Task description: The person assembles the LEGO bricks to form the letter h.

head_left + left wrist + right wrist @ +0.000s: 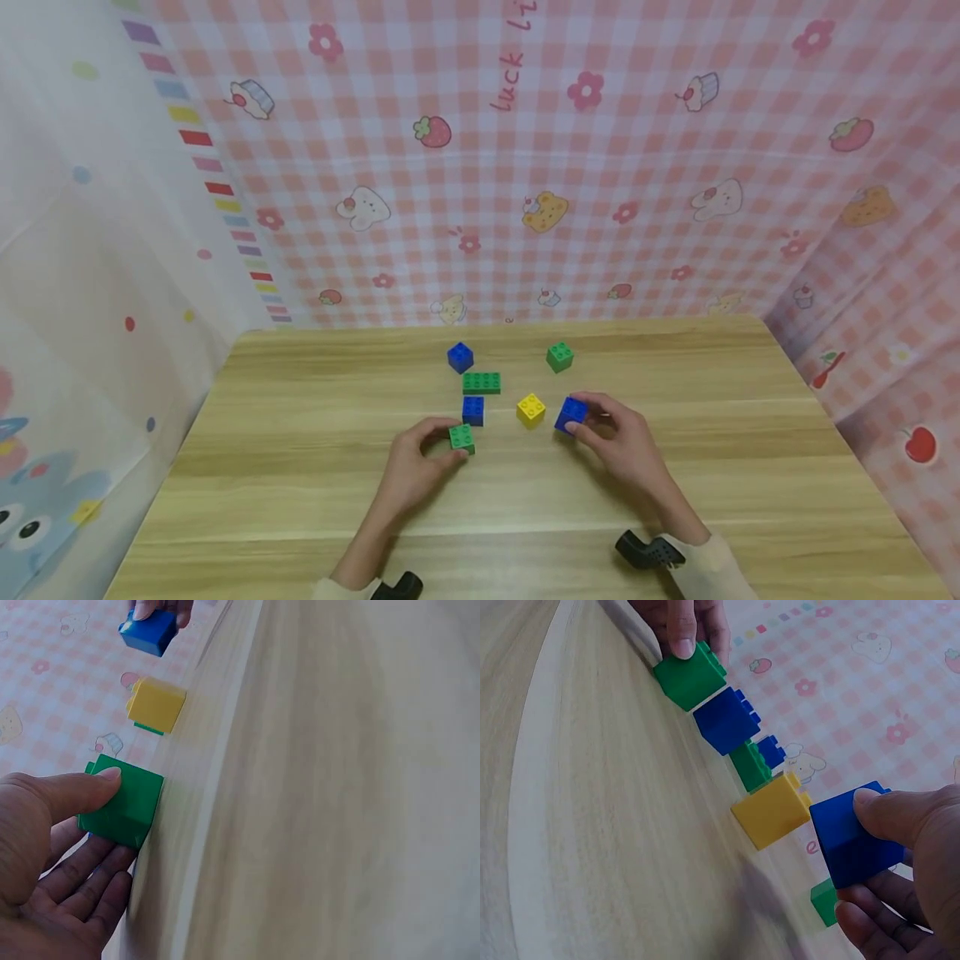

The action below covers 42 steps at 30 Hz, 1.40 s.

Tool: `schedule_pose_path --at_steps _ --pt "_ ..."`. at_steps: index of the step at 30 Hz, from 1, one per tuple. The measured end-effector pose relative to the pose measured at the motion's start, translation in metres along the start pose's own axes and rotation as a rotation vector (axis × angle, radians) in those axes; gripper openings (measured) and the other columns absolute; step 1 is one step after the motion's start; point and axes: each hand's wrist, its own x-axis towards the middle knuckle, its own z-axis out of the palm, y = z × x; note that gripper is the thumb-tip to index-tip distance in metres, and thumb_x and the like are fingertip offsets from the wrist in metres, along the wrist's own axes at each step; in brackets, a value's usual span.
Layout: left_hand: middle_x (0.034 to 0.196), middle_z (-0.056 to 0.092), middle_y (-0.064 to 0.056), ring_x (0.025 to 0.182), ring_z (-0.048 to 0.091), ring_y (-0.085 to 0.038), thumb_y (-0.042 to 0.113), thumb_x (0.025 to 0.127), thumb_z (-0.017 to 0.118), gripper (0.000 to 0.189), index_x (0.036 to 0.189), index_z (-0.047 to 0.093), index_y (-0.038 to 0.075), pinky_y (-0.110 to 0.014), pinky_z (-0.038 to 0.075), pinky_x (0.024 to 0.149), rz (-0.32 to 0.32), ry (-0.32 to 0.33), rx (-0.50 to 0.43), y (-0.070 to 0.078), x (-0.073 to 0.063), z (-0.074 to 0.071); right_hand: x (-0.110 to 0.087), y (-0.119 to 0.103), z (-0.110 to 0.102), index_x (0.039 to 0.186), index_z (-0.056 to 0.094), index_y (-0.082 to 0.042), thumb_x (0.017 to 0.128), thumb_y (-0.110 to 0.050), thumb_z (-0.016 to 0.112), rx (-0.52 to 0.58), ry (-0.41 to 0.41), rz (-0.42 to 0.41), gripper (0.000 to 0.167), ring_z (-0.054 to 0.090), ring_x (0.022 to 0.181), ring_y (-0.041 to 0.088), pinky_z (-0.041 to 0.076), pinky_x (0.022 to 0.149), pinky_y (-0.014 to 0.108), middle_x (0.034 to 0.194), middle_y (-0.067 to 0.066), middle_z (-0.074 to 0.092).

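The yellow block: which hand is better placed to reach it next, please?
Probably the right hand: its blue block is close beside the yellow block, while the left hand, holding a green block, is farther away. Both hands are occupied, though.

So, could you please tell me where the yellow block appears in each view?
Head: the yellow block is below centre, slightly right.
Left wrist: the yellow block is in the upper left.
Right wrist: the yellow block is just right of and below centre.
Shared landmark: the blue block held in the right hand.
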Motion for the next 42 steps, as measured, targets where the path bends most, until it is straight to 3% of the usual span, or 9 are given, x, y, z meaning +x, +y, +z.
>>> schedule_pose_path --at_steps 16,29,42 --pt "0.124 0.072 0.001 0.120 0.065 -0.022 0.011 0.082 0.085 0.040 0.118 0.073 0.024 -0.050 0.049 0.111 -0.014 -0.055 -0.031 0.011 -0.002 0.012 0.003 -0.016 0.000 0.131 0.066 -0.016 0.094 -0.019 0.075 0.028 -0.011 -0.113 0.038 0.067 0.103 0.023 0.061 0.093 0.042 0.122 0.009 0.071" --pt "0.123 0.072 -0.004 0.120 0.065 -0.026 0.014 0.082 0.085 0.042 0.122 0.072 0.017 -0.055 0.045 0.113 0.015 -0.101 -0.028 0.014 -0.004 0.026 0.001 -0.020 0.007 0.132 0.066 -0.019 0.094 -0.020 0.076 0.031 -0.042 -0.107 0.040 0.066 0.105 0.022 0.060 0.095 0.044 0.124 0.007 0.071" --pt "0.121 0.073 -0.001 0.118 0.066 -0.024 0.017 0.083 0.085 0.041 0.121 0.072 0.021 -0.052 0.049 0.110 0.027 -0.137 -0.023 0.017 -0.002 0.037 0.001 -0.028 0.012 0.130 0.066 -0.019 0.093 -0.021 0.077 0.077 -0.070 -0.106 0.039 0.066 0.108 0.025 0.059 0.097 0.047 0.124 0.008 0.071"
